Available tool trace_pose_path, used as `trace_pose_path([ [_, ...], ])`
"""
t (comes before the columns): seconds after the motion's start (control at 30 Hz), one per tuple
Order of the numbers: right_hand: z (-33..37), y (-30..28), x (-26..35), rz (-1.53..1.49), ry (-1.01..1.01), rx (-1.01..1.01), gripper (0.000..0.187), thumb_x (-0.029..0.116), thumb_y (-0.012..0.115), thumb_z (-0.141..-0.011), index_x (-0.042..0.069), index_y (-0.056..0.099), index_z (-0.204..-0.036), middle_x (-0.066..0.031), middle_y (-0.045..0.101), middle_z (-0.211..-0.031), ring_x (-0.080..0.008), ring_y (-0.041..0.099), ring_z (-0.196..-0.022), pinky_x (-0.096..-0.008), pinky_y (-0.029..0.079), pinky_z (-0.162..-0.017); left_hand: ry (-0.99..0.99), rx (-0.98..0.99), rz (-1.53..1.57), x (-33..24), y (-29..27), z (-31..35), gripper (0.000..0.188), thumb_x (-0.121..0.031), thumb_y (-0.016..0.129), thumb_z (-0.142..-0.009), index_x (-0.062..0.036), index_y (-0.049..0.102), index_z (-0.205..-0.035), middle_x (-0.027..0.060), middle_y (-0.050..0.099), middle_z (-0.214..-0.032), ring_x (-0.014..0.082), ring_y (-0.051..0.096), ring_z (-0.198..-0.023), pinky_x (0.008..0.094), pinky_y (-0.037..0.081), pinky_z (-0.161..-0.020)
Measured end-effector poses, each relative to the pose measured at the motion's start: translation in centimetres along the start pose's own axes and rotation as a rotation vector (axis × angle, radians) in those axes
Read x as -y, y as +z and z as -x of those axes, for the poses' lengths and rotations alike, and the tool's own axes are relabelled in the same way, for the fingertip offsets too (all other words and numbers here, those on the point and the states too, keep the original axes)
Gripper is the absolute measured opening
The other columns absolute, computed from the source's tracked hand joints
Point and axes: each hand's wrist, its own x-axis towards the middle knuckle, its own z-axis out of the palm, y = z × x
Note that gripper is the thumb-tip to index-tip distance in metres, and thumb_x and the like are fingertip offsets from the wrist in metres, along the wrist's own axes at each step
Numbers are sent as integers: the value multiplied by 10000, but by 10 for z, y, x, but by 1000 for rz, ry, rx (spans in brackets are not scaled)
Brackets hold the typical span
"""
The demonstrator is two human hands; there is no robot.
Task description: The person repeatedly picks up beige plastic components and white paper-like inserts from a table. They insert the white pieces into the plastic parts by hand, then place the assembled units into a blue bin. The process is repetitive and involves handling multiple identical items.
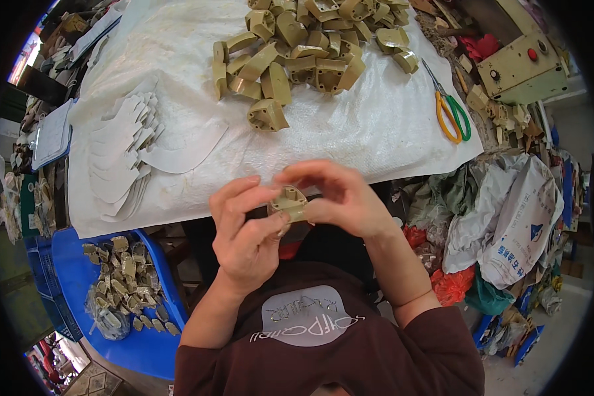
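Two hands, left hand [247,231] and right hand [340,198], pinch one olive plastic piece [289,202].

Olive-tan plastic pcs [290,46], white sheet [376,125], orange/green scissors [451,113], blue bin [145,350], maroon sleeves [435,350].

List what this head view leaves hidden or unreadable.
- Small khaki plastic heel block: mostly hidden by the fingers of the left hand and right hand.
- Pile of khaki plastic heel blocks: cut off by the top edge.
- Blue plastic bin: contents too small to identify.
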Motion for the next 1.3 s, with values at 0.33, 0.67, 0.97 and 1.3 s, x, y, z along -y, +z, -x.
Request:
trace_pose_path([
  [0.33, 1, 3, -11, 230, -452, -53, 611, 66, 790, -671, 68, 515, -1216, -66, 658, -1070, -211, 606, -995, -346, 458, -886, -566, 88, 805, 0, 11, 16, 741, -538, 460, -904, -30, 310, -1422, 196, 399, -1347, 249, 496, -1097, 331, 410, -884],
  [0.67, 3, 24, -24, 91, -212, -23, 293, 174, 624, -848, 54, 576, -1111, -74, 504, -1060, -153, 571, -727, -290, 491, -665, -716, 64, 931, -2, 17, 27, 627, -383, 366, -947, -51, 148, -1433, 139, 476, -1165, 191, 564, -929, 299, 487, -718],
  [0.97, -9, 23, -25, -199, 32, 136, 85, 120, 583, -872, 41, 582, -905, -94, 532, -1055, -131, 538, -847, -248, 472, -671, -661, 83, 764, -27, 18, 7, 732, -552, 274, -953, 34, 227, -1389, 155, 474, -1168, 168, 536, -961, 269, 451, -797],
  [1.3, 11, 56, -41, -112, -172, -90, 404, 240, 389, -979, 15, 453, -1308, -125, 494, -1126, -244, 442, -1066, -334, 349, -942, -760, -180, 706, -9, 24, 15, 474, -272, 366, -970, -39, 299, -1377, 101, 481, -1154, 156, 496, -1050, 289, 404, -906],
])
